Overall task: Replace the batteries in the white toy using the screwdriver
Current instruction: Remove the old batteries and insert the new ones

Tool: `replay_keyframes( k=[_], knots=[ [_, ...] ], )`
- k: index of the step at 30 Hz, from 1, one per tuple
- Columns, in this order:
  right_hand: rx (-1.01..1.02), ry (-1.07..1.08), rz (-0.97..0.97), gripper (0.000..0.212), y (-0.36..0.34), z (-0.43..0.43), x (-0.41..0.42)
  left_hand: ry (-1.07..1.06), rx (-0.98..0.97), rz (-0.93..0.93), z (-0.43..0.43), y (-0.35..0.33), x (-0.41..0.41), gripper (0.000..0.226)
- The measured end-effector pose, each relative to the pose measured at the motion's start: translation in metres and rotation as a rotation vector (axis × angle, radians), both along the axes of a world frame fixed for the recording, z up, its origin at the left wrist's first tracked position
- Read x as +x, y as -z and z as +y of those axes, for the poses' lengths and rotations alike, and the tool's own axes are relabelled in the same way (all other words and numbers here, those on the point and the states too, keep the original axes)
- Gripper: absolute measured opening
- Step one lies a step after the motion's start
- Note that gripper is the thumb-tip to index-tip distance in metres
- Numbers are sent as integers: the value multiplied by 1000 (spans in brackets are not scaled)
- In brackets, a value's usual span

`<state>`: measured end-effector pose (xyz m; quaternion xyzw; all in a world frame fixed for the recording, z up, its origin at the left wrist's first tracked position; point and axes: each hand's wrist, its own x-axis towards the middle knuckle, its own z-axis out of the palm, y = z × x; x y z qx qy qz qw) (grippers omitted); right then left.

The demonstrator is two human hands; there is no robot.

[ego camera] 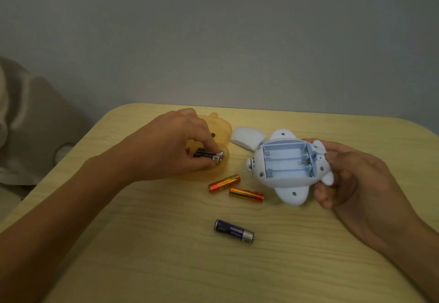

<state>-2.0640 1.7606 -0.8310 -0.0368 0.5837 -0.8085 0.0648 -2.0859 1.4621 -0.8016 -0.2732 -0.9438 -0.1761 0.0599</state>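
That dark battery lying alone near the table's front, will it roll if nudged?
Probably: the dark battery is a smooth cylinder lying on its side on the flat table, so a sideways nudge would likely roll it. Its glossy wrapper may be slippery. It looks rigid, so a firm pinch should hold.

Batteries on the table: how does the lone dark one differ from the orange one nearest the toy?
Colour: the dark battery is purple-black with a silver end; the orange battery is orange and gold. Place: the dark battery lies alone; the orange battery lies beside another orange one, close to the white toy. Both lie flat on the table.
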Motion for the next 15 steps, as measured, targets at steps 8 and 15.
replay_keyframes(
  k=[8, 15],
  knots=[
    [-4, -1, -9, 33, -1, 1, -1, 240, 92, -240, 32, -14, 31, 32],
    [-24, 3, -15, 37, 0, 2, -1, 297, -51, -337, 46, -1, 39, 21]
  ],
)
